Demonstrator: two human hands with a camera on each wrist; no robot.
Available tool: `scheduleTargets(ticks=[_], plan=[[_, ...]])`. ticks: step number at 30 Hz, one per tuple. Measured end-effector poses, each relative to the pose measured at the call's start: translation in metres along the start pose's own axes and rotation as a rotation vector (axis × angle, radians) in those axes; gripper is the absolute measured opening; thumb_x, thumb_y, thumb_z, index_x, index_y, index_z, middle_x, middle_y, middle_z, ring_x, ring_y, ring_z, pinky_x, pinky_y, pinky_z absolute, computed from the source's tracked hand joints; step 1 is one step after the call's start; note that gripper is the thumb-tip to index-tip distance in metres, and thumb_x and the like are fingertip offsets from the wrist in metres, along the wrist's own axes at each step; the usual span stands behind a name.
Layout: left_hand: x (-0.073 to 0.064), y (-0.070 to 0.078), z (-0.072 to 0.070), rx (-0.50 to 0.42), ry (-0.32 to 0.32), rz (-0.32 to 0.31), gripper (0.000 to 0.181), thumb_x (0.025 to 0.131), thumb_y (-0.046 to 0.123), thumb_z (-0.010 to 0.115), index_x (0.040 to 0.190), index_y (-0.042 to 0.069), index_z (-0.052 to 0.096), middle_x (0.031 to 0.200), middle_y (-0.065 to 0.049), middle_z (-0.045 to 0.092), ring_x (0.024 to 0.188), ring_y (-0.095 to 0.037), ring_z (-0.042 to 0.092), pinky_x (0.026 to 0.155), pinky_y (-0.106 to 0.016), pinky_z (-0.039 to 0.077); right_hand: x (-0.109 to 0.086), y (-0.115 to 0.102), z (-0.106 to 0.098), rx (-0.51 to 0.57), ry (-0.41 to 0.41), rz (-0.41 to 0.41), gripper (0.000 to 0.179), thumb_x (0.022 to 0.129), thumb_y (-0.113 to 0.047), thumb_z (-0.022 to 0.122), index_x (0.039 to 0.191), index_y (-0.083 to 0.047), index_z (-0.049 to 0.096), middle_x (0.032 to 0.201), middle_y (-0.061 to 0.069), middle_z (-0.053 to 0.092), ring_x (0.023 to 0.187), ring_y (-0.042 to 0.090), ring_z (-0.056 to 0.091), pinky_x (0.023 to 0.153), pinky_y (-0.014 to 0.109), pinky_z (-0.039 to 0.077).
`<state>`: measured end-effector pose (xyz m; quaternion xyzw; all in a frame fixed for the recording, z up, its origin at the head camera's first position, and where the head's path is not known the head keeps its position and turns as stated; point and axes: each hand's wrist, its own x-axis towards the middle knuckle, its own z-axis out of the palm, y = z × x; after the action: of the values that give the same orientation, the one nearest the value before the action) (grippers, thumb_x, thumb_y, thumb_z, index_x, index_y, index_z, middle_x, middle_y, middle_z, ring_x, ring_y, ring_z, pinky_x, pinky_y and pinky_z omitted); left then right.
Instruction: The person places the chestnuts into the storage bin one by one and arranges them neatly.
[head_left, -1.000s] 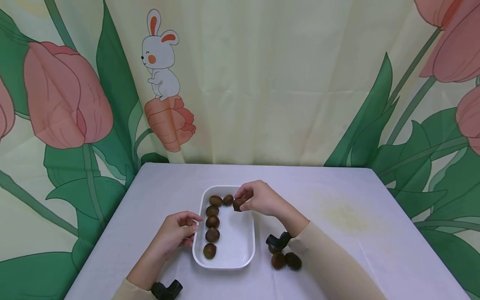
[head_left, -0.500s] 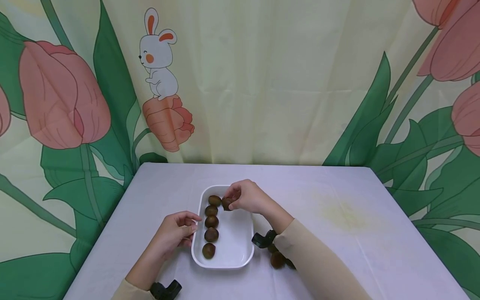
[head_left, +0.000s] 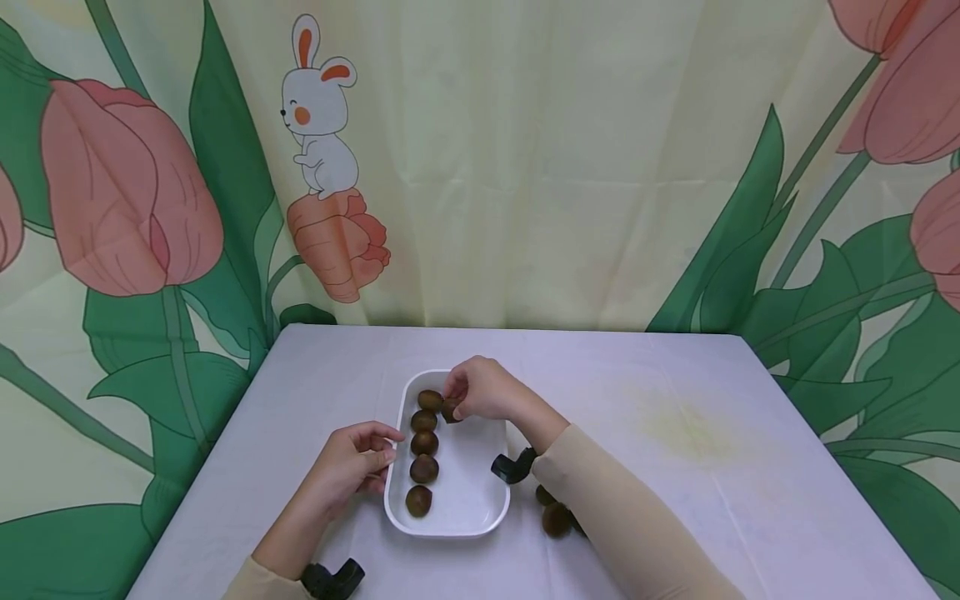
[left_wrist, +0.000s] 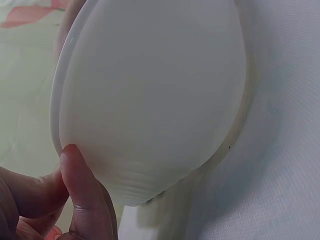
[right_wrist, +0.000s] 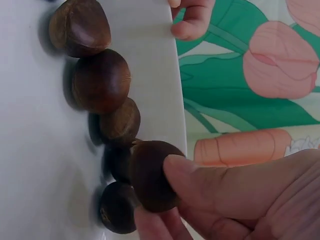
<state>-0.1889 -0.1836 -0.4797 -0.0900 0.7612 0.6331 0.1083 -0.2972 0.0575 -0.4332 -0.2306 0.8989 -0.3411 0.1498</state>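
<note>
My right hand (head_left: 489, 392) pinches a dark brown chestnut (right_wrist: 152, 177) between thumb and fingers, over the far end of a white tray (head_left: 472, 483). In the right wrist view this chestnut overlaps others beside it in the tray. A column of several chestnuts (head_left: 424, 469) runs along the tray's left side. My left hand (head_left: 347, 462) holds the tray's left rim, index finger over the edge and thumb (left_wrist: 82, 190) against the outer wall. Part of the far tray end is hidden behind the right hand.
Several more chestnuts (head_left: 556, 520) lie on the white tablecloth (head_left: 675, 433) right of the tray, partly covered by the right sleeve (head_left: 622, 508). A curtain (head_left: 540, 167) with tulips and a rabbit hangs behind the table.
My right hand has moved left with its chestnut, towards the column, and now covers the other chestnut in the far row. The left hand stays at the rim.
</note>
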Motion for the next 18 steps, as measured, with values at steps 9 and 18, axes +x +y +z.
scheduleTargets(ticks=[9, 18], plan=[[0.002, -0.0004, -0.0016, -0.009, -0.013, 0.009, 0.026, 0.096, -0.005, 0.073, 0.121, 0.0, 0.075, 0.092, -0.01, 0.065, 0.065, -0.02, 0.064, 0.053, -0.029, 0.058, 0.0064, 0.0031, 0.0062, -0.024, -0.051, 0.019, 0.027, 0.077, 0.004, 0.09, 0.093, -0.014, 0.079, 0.084, -0.004, 0.075, 0.079, 0.012, 0.067, 0.072, 0.027, 0.056], [0.0033, -0.0001, -0.0029, -0.017, -0.015, 0.009, 0.025, 0.095, -0.006, 0.074, 0.118, 0.0, 0.076, 0.091, -0.01, 0.066, 0.064, -0.02, 0.065, 0.052, -0.029, 0.058, 0.0108, 0.0056, 0.0106, -0.061, -0.073, -0.014, 0.026, 0.076, 0.006, 0.089, 0.092, -0.013, 0.08, 0.081, -0.004, 0.075, 0.078, 0.01, 0.066, 0.07, 0.024, 0.055]])
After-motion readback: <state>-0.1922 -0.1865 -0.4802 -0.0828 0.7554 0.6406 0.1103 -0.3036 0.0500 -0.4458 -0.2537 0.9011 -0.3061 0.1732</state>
